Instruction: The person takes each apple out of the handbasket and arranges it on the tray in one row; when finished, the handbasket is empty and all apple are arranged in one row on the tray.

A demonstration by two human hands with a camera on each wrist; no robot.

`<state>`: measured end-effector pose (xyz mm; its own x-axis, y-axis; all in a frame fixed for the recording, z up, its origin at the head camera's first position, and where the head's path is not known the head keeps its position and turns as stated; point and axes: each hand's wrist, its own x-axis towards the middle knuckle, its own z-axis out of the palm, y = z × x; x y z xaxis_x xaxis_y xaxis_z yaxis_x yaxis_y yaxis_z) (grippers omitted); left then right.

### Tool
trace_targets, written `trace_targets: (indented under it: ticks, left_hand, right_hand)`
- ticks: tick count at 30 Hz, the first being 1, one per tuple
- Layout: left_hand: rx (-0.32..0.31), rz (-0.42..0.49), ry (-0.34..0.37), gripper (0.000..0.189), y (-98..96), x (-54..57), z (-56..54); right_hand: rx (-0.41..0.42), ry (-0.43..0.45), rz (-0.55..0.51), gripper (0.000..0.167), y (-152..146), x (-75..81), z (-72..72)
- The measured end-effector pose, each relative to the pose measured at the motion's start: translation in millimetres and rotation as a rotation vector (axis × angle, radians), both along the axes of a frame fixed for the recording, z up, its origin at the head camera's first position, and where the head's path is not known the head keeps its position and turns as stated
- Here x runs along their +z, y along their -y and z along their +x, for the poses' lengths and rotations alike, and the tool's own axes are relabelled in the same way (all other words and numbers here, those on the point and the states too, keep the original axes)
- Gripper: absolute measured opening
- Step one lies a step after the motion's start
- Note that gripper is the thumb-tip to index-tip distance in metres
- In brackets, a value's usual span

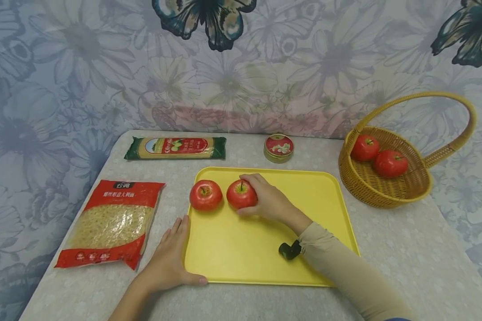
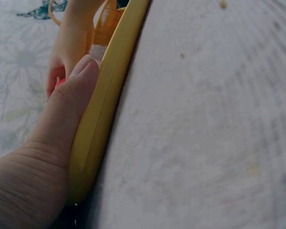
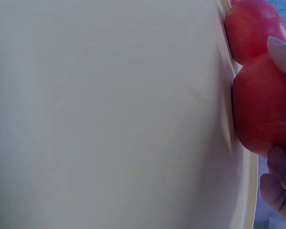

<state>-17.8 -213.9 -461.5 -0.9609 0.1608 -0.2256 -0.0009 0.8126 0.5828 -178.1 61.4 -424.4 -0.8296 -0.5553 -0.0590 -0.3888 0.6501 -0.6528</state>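
Note:
My right hand (image 1: pixel 271 200) grips a red apple (image 1: pixel 241 191) from its right side, thumb at the front and fingers at the back, over the upper left of a yellow tray (image 1: pixel 241 249). A second red apple (image 1: pixel 205 195) sits just left of it, at the tray's left edge. In the right wrist view the gripped apple (image 3: pixel 264 105) is close against the tray's surface. My left hand (image 1: pixel 168 258) rests at the tray's near left corner, its fingers straight along the left side and the thumb (image 2: pixel 71 95) against the front rim.
At the right stands a wicker basket (image 1: pixel 385 198) with a tall handle and two red apples (image 1: pixel 390 163) inside. A red pasta bag (image 1: pixel 110 223) lies left of the tray. Behind it are a long green-ended pasta packet (image 1: pixel 176 148) and a round tin (image 1: pixel 279 148).

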Motion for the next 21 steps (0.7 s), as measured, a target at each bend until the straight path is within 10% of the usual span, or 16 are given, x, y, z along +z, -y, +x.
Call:
trace_targets:
  ticks: [21]
  left_hand:
    - [-0.011,0.004,-0.001,0.16,1.3,-3.5,-1.7]
  right_hand:
    - [-0.129,-0.164,-0.072,0.081,-86,37.4,2.9]
